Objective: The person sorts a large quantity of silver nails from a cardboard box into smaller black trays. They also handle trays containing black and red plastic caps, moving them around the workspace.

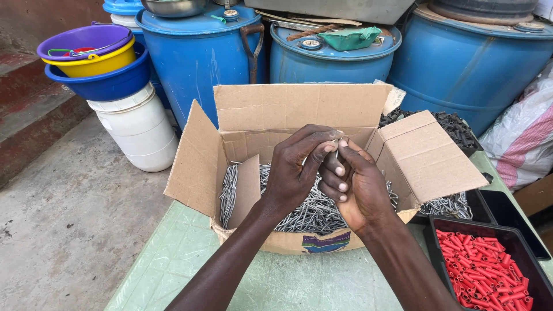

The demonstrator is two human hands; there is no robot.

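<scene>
Both your left hand (296, 173) and right hand (354, 187) pinch one nail (338, 140) between closed fingertips, above the nail-filled cardboard box (271, 115).

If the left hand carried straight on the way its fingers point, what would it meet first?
The left hand points up and right, so it would meet the right hand's fingertips first; they look to be already touching.

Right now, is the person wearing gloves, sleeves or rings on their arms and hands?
No. The left hand and right hand are bare, with no gloves, rings or bracelets showing. Both forearms are bare too, with no sleeve or watch in view up to the picture's bottom edge. The fingernails are short and plain.
</scene>
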